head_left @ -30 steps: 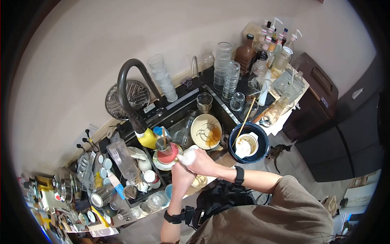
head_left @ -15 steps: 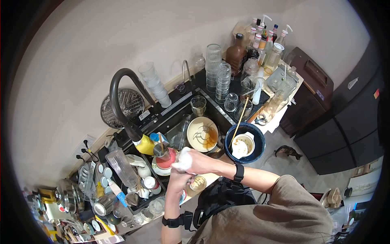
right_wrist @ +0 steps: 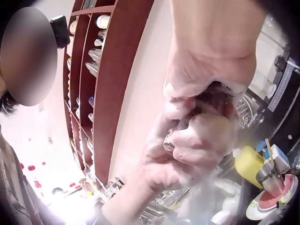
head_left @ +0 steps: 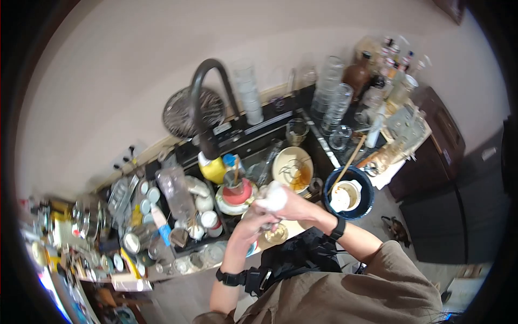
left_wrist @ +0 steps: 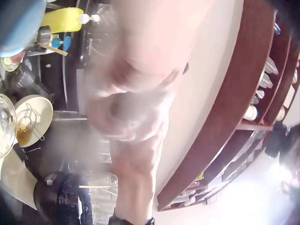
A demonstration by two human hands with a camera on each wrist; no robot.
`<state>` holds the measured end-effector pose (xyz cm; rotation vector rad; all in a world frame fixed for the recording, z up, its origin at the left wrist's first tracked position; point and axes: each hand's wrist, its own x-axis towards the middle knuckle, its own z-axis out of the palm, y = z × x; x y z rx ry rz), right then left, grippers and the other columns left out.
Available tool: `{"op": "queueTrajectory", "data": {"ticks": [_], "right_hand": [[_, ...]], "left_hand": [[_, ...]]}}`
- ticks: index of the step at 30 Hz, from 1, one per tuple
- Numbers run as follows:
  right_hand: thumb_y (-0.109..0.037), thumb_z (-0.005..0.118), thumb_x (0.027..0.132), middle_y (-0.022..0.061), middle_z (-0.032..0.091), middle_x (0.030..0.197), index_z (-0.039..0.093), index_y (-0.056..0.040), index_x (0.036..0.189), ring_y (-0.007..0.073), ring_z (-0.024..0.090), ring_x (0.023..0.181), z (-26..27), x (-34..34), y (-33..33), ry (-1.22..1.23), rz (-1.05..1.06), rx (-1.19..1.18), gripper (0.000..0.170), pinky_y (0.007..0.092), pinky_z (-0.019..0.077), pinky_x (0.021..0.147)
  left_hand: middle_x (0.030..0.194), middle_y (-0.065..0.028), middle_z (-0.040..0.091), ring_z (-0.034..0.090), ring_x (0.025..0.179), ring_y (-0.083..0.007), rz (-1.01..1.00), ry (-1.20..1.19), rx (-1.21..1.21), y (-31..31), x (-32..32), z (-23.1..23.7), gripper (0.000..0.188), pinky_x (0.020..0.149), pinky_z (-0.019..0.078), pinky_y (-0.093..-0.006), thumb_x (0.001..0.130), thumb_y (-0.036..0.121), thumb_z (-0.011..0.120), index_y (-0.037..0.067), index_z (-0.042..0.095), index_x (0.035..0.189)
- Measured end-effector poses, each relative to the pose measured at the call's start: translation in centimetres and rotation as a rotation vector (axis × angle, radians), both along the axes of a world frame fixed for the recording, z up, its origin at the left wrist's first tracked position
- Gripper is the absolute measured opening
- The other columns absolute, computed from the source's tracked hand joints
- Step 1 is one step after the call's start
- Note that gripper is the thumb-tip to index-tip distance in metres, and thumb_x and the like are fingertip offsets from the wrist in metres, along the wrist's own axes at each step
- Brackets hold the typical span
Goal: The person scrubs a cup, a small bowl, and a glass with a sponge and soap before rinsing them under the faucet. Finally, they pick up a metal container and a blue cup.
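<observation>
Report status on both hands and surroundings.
Foam-covered left hand, foam-covered right hand together. Anything held between: can't tell. Round pink dish on white plate nearby.

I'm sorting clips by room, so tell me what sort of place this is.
Probably a kitchen, whether home or café I can't tell: a tall faucet stands behind a sink, with stacked glasses beside the sink.

Head view looks down from above the fingers; wrist views face them closely, sharing a yellow bottle.
</observation>
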<state>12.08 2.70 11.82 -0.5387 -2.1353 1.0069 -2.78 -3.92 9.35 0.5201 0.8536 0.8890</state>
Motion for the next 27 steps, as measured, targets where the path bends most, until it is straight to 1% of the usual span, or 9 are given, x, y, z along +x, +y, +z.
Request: {"op": "queueTrajectory", "data": {"ticks": [2, 4, 6, 8, 12, 13, 18, 25, 27], "right_hand": [[-0.023, 0.062, 0.084, 0.0108, 0.055, 0.067, 0.059, -0.0001, 0.079, 0.0238, 0.051, 0.054, -0.9, -0.4, 0.0, -0.024, -0.032, -0.273, 0.024, 0.0323, 0.0434, 0.055], [-0.022, 0.058, 0.086, 0.0141, 0.053, 0.065, 0.055, 0.0011, 0.077, 0.0267, 0.052, 0.055, 0.5, -0.8, 0.0, -0.278, -0.048, -0.069, 0.025, 0.035, 0.0432, 0.056], [-0.02, 0.053, 0.088, 0.0163, 0.051, 0.062, 0.052, 0.0015, 0.078, 0.0285, 0.05, 0.055, -0.7, -1.4, -0.8, -0.273, -0.188, -0.04, 0.024, 0.0364, 0.0424, 0.055], [-0.019, 0.053, 0.089, 0.0182, 0.05, 0.062, 0.052, 0.0009, 0.08, 0.0292, 0.049, 0.054, -2.7, -1.6, -0.3, -0.313, -0.232, 0.132, 0.022, 0.0366, 0.0419, 0.055], [-0.03, 0.052, 0.096, -0.0046, 0.052, 0.068, 0.061, -0.0033, 0.093, 0.0098, 0.044, 0.062, -1.4, -1.3, -0.3, -0.11, -0.228, -0.814, 0.028, 0.0256, 0.0373, 0.057], [-0.032, 0.051, 0.097, -0.0098, 0.05, 0.079, 0.062, -0.0021, 0.1, 0.0036, 0.04, 0.071, -1.8, -1.1, 0.1, -0.097, -0.184, -0.854, 0.032, 0.0217, 0.0355, 0.06], [-0.029, 0.056, 0.095, -0.007, 0.053, 0.078, 0.062, -0.0003, 0.099, 0.004, 0.041, 0.07, -0.5, -0.7, 0.9, -0.046, -0.261, -0.826, 0.03, 0.0224, 0.0361, 0.058], [-0.038, 0.053, 0.093, 0.0007, 0.057, 0.099, 0.055, -0.0039, 0.117, 0.0103, 0.055, 0.089, 2.0, 1.2, 2.9, 0.102, -0.37, -0.829, 0.042, 0.0274, 0.0449, 0.074], [-0.039, 0.053, 0.093, 0.001, 0.057, 0.103, 0.052, -0.0063, 0.121, 0.0109, 0.056, 0.09, 2.3, 1.5, 2.4, 0.096, -0.411, -0.905, 0.044, 0.0261, 0.0448, 0.071]], "left_hand": [[0.08, -0.0156, 0.065, 0.062, 0.062, -0.0191, 0.05, 0.205, 0.119, 0.0, 0.7, -0.7, 0.027, 0.054, 0.0504, -0.0316, 0.074, 0.0, 0.064, -0.003, 0.058, 0.1], [0.078, -0.0214, 0.065, 0.066, 0.067, -0.03, 0.147, 0.946, 0.765, 0.8, 2.0, -1.2, 0.037, 0.06, 0.0518, -0.0381, 0.073, 0.009, 0.067, -0.005, 0.054, 0.105], [0.08, -0.027, 0.063, 0.062, 0.078, -0.0443, 0.183, 1.246, 0.498, 0.1, 3.1, -0.1, 0.042, 0.068, 0.0502, -0.0488, 0.073, 0.012, 0.066, -0.005, 0.048, 0.106], [0.078, -0.0282, 0.062, 0.062, 0.077, -0.0446, 0.142, 1.311, 0.432, 0.0, 3.1, 0.0, 0.034, 0.068, 0.0497, -0.0507, 0.073, 0.01, 0.065, -0.004, 0.048, 0.099], [0.076, -0.0292, 0.061, 0.062, 0.076, -0.0448, 0.04, 1.343, 0.468, -0.5, 1.9, 0.5, 0.04, 0.068, 0.0507, -0.0497, 0.07, 0.005, 0.066, -0.003, 0.044, 0.102], [0.075, -0.0292, 0.061, 0.062, 0.075, -0.0445, 0.02, 1.368, 0.496, -0.7, 1.7, 0.7, 0.042, 0.067, 0.0509, -0.0493, 0.069, 0.004, 0.067, -0.003, 0.044, 0.103], [0.081, -0.0244, 0.063, 0.064, 0.077, -0.0425, 0.168, 1.316, 0.589, -1.8, 1.0, 0.6, 0.053, 0.068, 0.0523, -0.0466, 0.065, 0.006, 0.073, -0.002, 0.043, 0.109], [0.099, -0.0032, 0.057, 0.056, 0.09, -0.0113, 0.589, 0.735, 0.526, -5.7, -3.3, 2.1, 0.052, 0.08, 0.0461, -0.0255, 0.067, 0.011, 0.082, 0.003, 0.053, 0.11], [0.099, -0.0037, 0.057, 0.056, 0.088, -0.0112, 0.725, 0.505, 0.478, -7.8, -5.6, 2.5, 0.056, 0.079, 0.0468, -0.0264, 0.067, 0.011, 0.081, 0.003, 0.051, 0.114]]}}
